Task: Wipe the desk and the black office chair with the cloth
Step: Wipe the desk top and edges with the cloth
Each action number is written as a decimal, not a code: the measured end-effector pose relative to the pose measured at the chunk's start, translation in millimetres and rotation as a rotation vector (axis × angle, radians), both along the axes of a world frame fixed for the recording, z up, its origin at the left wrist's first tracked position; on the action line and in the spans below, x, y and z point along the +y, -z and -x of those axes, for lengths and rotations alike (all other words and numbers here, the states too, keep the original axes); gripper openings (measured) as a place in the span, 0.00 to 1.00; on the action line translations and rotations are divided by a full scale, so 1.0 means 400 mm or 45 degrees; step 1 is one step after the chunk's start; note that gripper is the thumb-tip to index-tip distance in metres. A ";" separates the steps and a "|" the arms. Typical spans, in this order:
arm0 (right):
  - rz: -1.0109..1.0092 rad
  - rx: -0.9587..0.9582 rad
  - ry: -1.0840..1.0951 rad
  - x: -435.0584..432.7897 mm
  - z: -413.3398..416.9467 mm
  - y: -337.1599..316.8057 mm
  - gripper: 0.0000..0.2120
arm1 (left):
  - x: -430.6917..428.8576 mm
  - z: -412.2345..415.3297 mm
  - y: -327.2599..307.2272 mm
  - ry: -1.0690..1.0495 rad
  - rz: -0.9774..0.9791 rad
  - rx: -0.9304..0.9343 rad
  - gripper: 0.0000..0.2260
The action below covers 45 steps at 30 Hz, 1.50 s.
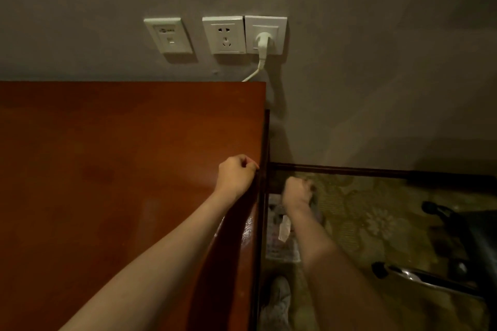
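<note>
Lower centre, right hand beside the desk flank, fingers clamped on what looks like the dark cloth, likely soft, light, best gripped wadded; left hand fisted, seemingly empty, on the desk edge.

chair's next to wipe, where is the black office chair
Head view, lower right: only part of the black office chair shows, on the patterned carpet, right of the desk.
</note>
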State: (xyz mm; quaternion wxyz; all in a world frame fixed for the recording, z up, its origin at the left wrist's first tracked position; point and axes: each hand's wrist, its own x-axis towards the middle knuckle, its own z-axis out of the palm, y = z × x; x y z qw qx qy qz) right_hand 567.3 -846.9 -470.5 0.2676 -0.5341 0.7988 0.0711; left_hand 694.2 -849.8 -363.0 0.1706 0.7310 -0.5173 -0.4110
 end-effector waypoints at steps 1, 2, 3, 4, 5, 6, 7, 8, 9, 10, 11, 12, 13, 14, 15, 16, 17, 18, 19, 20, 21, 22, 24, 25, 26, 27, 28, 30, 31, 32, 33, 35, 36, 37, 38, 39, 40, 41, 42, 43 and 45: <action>0.017 -0.017 0.008 0.006 0.016 0.006 0.16 | -0.003 0.001 -0.001 0.000 -0.003 0.005 0.13; 0.054 -0.065 0.017 0.012 0.027 0.010 0.16 | -0.007 0.003 -0.001 -0.002 -0.001 0.009 0.13; 0.116 -0.139 0.033 0.014 0.033 0.013 0.16 | -0.011 0.007 0.000 -0.007 0.003 0.011 0.13; 0.203 -0.236 0.064 0.013 0.031 0.010 0.16 | -0.013 0.011 0.001 -0.014 0.006 0.014 0.13; 0.298 -0.337 0.108 0.002 0.023 0.004 0.18 | -0.014 0.015 0.000 -0.021 0.005 0.020 0.13; 0.390 -0.426 0.137 -0.020 0.009 -0.010 0.18 | -0.016 0.019 -0.001 -0.024 0.002 0.023 0.12; 0.469 -0.492 0.127 -0.047 -0.007 -0.025 0.19 | -0.018 0.022 -0.001 -0.016 0.001 0.016 0.12; 0.525 -0.541 0.086 -0.071 -0.021 -0.042 0.19 | -0.020 0.023 -0.001 -0.007 0.004 0.003 0.11; 0.541 -0.560 0.022 -0.092 -0.034 -0.056 0.19 | -0.021 0.023 -0.002 -0.003 0.007 -0.008 0.10; 0.525 -0.546 -0.054 -0.101 -0.040 -0.066 0.19 | -0.020 0.020 -0.004 -0.006 0.009 -0.016 0.10; 0.483 -0.516 -0.141 -0.099 -0.040 -0.067 0.19 | -0.018 0.016 -0.004 -0.009 0.010 -0.026 0.10; 0.418 -0.479 -0.248 -0.085 -0.036 -0.059 0.18 | -0.015 0.010 -0.002 -0.011 0.009 -0.035 0.10; 0.351 -0.434 -0.365 -0.059 -0.030 -0.042 0.18 | -0.010 0.004 0.000 -0.012 0.005 -0.038 0.10; 0.283 -0.372 -0.481 -0.030 -0.025 -0.028 0.18 | -0.005 0.000 0.001 -0.013 -0.003 -0.037 0.10; 0.222 -0.287 -0.587 -0.009 -0.022 -0.023 0.18 | 0.000 -0.002 -0.002 -0.010 -0.008 -0.037 0.10; 0.175 -0.186 -0.665 -0.006 -0.021 -0.028 0.18 | 0.002 -0.002 -0.005 -0.005 -0.008 -0.041 0.10; 0.144 -0.085 -0.703 -0.013 -0.019 -0.040 0.19 | 0.005 0.001 -0.009 0.005 -0.003 -0.048 0.11; 0.120 -0.001 -0.715 -0.020 -0.017 -0.055 0.20 | 0.007 0.006 -0.014 0.018 0.005 -0.056 0.11; 0.115 0.052 -0.714 -0.029 -0.015 -0.067 0.21 | 0.010 0.011 -0.021 0.031 0.016 -0.054 0.11; 0.114 0.075 -0.689 -0.034 -0.009 -0.075 0.22 | 0.014 0.017 -0.026 0.039 0.022 -0.045 0.11; 0.137 0.070 -0.623 -0.038 -0.004 -0.084 0.22 | 0.017 0.021 -0.033 0.047 0.025 -0.035 0.10; 0.176 0.036 -0.526 -0.040 -0.003 -0.086 0.20 | 0.021 0.021 -0.038 0.054 0.026 -0.030 0.11; 0.307 -0.152 -0.308 -0.030 -0.008 -0.077 0.17 | 0.029 0.017 -0.040 0.050 0.035 -0.036 0.10; 0.356 -0.278 -0.257 -0.022 -0.016 -0.074 0.17 | 0.032 0.013 -0.040 0.044 0.041 -0.041 0.10; 0.357 -0.362 -0.274 -0.012 -0.025 -0.067 0.17 | 0.036 0.010 -0.039 0.037 0.041 -0.047 0.10; 0.315 -0.369 -0.358 -0.001 -0.032 -0.058 0.17 | 0.041 0.007 -0.039 0.027 0.042 -0.046 0.10; 0.243 -0.353 -0.430 0.012 -0.035 -0.047 0.17 | 0.046 0.006 -0.038 0.015 0.040 -0.040 0.10; 0.090 -0.248 -0.477 0.037 -0.024 -0.029 0.18 | 0.056 0.004 -0.038 -0.004 0.028 -0.032 0.10; 0.041 -0.181 -0.448 0.046 -0.017 -0.023 0.19 | 0.063 0.002 -0.040 -0.010 0.024 -0.029 0.11; 0.026 -0.126 -0.403 0.053 -0.011 -0.023 0.19 | 0.067 0.001 -0.042 -0.013 0.020 -0.021 0.11; 0.059 -0.088 -0.368 0.062 -0.007 -0.028 0.18 | 0.071 0.000 -0.045 -0.008 0.016 -0.008 0.11; 0.185 -0.134 -0.250 0.073 -0.004 -0.039 0.16 | 0.079 -0.007 -0.060 0.001 0.025 0.012 0.12; 0.254 -0.232 -0.161 0.075 -0.002 -0.042 0.15 | 0.082 -0.011 -0.063 -0.006 0.026 0.016 0.12; 0.341 -0.357 -0.050 0.079 0.002 -0.050 0.15 | 0.086 -0.016 -0.066 -0.024 0.022 0.029 0.11; 0.425 -0.512 0.096 0.085 0.004 -0.065 0.15 | 0.095 -0.021 -0.069 -0.057 0.021 0.056 0.11; 0.510 -0.636 0.233 0.090 0.003 -0.085 0.15 | 0.103 -0.025 -0.071 -0.102 0.020 0.086 0.11; 0.593 -0.721 0.338 0.093 -0.002 -0.105 0.15 | 0.112 -0.027 -0.073 -0.142 0.018 0.103 0.10; 0.671 -0.785 0.411 0.101 -0.012 -0.126 0.15 | 0.122 -0.030 -0.075 -0.164 0.015 0.099 0.10; 0.740 -0.842 0.454 0.113 -0.026 -0.145 0.15 | 0.134 -0.034 -0.078 -0.168 0.012 0.083 0.09; 0.766 -0.856 0.439 0.127 -0.041 -0.162 0.15 | 0.145 -0.039 -0.079 -0.167 0.006 0.068 0.08; 0.705 -0.815 0.280 0.156 -0.061 -0.176 0.16 | 0.167 -0.049 -0.086 -0.146 0.004 0.057 0.08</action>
